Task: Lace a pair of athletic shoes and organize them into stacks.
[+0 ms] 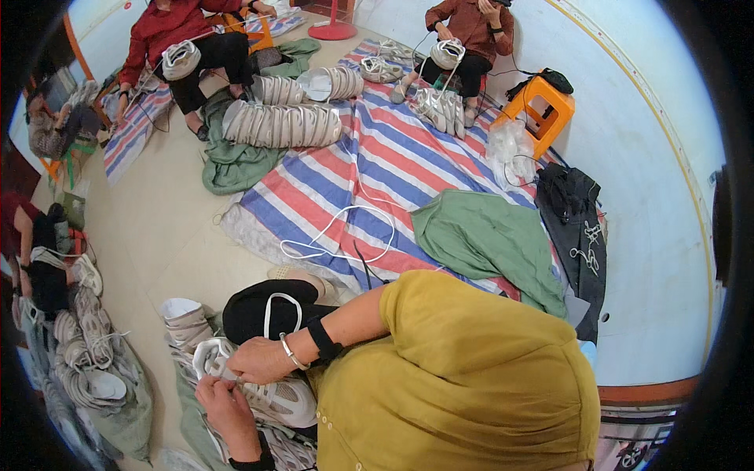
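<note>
Pale shoe: long axis diagonal, toe apparently lower right; both hands gripping upper.

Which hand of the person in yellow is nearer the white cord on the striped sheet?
Right. In the picture, the right hand, at the pale shoe, is below-left of the white cord; the left hand, at the same shoe, is farther down.

My mustard cloth shirt looks matt, my round silver metal bangle glossy, my beige-and-white mesh shoe matt, the orange plastic stool smooth.
</note>
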The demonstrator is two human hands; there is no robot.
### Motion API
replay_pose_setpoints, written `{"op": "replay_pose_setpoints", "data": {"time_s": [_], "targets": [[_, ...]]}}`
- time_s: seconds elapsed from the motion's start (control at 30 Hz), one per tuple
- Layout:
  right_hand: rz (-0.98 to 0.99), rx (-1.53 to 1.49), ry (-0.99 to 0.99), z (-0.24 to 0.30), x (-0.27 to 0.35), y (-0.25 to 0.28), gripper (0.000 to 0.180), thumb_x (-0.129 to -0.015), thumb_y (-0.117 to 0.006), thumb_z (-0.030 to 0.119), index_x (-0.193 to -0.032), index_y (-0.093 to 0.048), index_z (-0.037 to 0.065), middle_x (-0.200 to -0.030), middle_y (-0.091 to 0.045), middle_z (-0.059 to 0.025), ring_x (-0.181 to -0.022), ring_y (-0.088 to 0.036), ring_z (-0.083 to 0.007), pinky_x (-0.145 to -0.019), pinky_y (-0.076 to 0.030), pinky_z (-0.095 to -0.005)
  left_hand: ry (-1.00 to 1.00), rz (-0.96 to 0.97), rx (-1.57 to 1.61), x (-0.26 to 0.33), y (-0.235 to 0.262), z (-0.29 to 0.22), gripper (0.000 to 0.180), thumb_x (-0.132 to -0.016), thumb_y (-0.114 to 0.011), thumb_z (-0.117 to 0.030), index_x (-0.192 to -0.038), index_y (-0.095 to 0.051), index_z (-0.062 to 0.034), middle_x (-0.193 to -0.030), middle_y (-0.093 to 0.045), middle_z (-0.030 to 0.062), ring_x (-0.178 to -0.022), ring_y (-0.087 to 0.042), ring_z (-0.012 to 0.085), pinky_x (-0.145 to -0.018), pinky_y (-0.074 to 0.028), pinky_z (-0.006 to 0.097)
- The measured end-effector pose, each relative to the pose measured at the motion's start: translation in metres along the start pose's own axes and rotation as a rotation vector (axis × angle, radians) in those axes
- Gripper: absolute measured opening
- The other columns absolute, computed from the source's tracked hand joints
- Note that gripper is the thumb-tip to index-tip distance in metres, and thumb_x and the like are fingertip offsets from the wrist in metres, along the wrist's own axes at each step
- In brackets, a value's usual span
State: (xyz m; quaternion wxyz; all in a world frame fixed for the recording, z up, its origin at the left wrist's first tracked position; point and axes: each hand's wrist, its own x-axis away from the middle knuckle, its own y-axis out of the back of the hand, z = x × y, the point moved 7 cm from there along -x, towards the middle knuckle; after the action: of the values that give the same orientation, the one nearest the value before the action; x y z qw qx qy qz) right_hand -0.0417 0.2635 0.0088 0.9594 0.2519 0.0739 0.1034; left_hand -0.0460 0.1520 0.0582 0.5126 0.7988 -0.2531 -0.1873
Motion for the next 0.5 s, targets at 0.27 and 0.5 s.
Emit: {"op": "replay_pose_setpoints", "data": {"time_s": [0.27, 0.5], "targets": [[0.003, 0.079, 0.062, 0.007, 0.000, 0.002, 0.015, -0.069, -0.057, 0.013, -0.071, -0.062, -0.001, -0.068, -0.061, -0.0226, -0.070, -0.063, -0.0369, -0.062, -0.049, -0.0455, -0.175, -0.155, -0.223, -0.004, 0.009, -0.018, 0.011, -0.066, -0.061, 0.005, -0.073, -0.052, 0.0013, -0.136, -0.040, 0.0220, -0.127, -0.035, 0.0421, -0.104, -0.029, 0.050], [-0.079, 0.277, 0.197, 0.017, 0.011, 0.021, 0.012, -0.077, -0.058, 0.015, -0.078, -0.060, 0.003, -0.081, -0.057, -0.0162, -0.075, -0.059, -0.0328, -0.063, -0.046, -0.0414, -0.211, -0.055, -0.219, -0.003, -0.004, -0.007, 0.016, -0.067, -0.060, 0.005, -0.079, -0.051, 0.0009, -0.133, -0.043, 0.0234, -0.123, -0.038, 0.0415, -0.103, -0.029, 0.051]]}}
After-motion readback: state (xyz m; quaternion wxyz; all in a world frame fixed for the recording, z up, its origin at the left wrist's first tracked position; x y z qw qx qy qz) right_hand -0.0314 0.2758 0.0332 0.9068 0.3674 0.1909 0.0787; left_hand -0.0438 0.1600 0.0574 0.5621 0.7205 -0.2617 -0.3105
